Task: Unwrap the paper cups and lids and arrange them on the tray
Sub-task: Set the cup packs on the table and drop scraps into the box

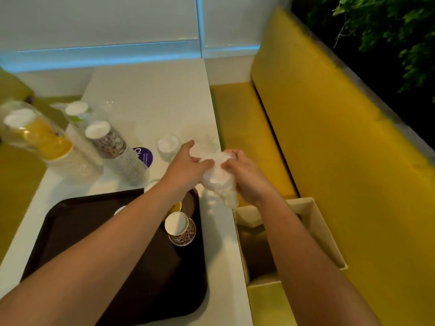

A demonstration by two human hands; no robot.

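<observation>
Both hands hold a plastic-wrapped stack of white lids above the white table's right edge. My left hand pinches the wrap at the stack's top left; my right hand grips it from the right. A black tray lies in front, under my left forearm. On it lies a leopard-print paper cup on its side, with a yellow cup partly hidden behind my arm. Wrapped sleeves of yellow cups and leopard-print cups lie at the left, and a green one behind them.
Another wrapped stack of lids stands beyond my left hand, beside a purple round sticker. An open cardboard box sits on the yellow bench seat to the right of the table. The yellow backrest rises further right.
</observation>
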